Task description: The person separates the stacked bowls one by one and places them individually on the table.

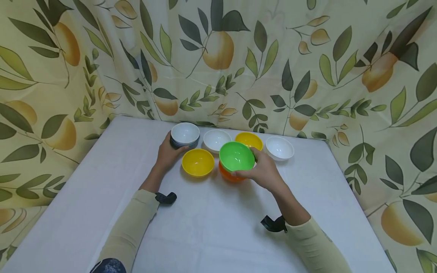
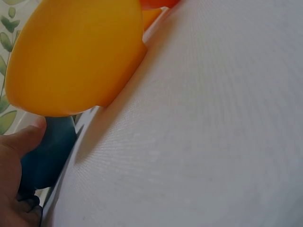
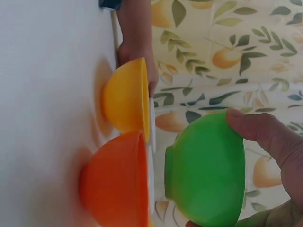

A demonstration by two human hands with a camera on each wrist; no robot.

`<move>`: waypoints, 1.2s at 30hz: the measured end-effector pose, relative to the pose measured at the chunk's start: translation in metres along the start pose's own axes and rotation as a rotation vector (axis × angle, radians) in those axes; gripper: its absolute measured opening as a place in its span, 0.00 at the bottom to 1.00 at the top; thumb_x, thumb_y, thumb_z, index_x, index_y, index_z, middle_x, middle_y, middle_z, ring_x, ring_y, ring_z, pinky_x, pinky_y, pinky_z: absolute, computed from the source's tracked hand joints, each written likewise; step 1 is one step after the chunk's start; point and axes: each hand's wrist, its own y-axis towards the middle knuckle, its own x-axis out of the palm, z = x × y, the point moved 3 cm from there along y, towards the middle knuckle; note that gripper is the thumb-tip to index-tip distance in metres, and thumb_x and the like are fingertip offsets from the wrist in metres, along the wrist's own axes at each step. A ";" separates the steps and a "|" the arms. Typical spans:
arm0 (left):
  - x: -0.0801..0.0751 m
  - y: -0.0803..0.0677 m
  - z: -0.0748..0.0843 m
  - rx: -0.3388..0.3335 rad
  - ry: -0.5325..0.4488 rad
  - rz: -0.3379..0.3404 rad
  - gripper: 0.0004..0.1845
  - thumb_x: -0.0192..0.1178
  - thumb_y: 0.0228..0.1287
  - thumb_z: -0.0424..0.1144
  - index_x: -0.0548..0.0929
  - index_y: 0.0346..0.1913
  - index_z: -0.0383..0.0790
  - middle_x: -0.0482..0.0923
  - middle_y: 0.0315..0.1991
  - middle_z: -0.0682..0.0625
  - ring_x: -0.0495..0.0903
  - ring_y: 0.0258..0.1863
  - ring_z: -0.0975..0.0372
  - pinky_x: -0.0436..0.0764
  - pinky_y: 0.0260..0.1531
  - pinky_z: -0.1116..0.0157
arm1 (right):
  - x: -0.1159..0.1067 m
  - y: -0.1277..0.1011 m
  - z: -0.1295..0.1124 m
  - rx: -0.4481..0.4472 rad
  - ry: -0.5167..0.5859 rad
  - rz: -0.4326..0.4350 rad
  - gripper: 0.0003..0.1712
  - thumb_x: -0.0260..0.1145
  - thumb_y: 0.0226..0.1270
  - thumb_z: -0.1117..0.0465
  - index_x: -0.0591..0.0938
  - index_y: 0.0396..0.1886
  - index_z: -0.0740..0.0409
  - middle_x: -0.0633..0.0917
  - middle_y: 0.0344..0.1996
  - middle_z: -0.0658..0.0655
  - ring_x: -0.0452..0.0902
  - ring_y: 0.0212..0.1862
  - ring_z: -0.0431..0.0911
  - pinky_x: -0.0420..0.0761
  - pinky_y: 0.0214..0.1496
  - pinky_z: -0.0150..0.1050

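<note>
While the green bowl (image 1: pixel 236 156) is held just above the orange bowl (image 1: pixel 229 175), the gap between the two is best read in the right wrist view, where the green bowl's base faces the orange bowl's open mouth and the two are seen apart, not touching. The green bowl is gripped by the right hand (image 1: pixel 262 171), with the thumb curled over the near rim and the other fingers wrapped round the far side; the mouth of the bowl is kept upward and roughly level, so its axis is lined up almost straight over the orange bowl, slightly offset toward the far side of the table (image 1: pixel 218 227). The right forearm is reached in from the near right edge, with the wrist bent inward over the bowls. Farther left, a stack topped by a white bowl (image 1: pixel 185 133) over a dark blue bowl (image 2: pixel 47 153) is clasped by the left hand (image 1: pixel 168 154), whose fingers are curled round the stack's side and whose thumb is laid against the blue wall. Just beside that hand a yellow bowl (image 1: pixel 197 162) is set on the table, between the stack and the orange bowl. Behind them, a second white bowl (image 1: pixel 216 140), another yellow bowl (image 1: pixel 249 140) and a third white bowl (image 1: pixel 279 148) are ranged in a row before the leaf-printed curtain (image 1: pixel 307 68).
</note>
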 end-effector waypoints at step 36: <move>0.000 0.002 -0.001 -0.026 0.020 0.006 0.58 0.78 0.62 0.50 0.51 0.86 0.44 0.57 0.82 0.42 0.56 0.81 0.48 0.57 0.79 0.47 | -0.034 -0.030 0.065 0.156 -0.031 0.130 0.61 0.86 0.54 0.50 0.64 0.78 0.71 0.74 0.69 0.72 0.70 0.66 0.66 0.79 0.64 0.64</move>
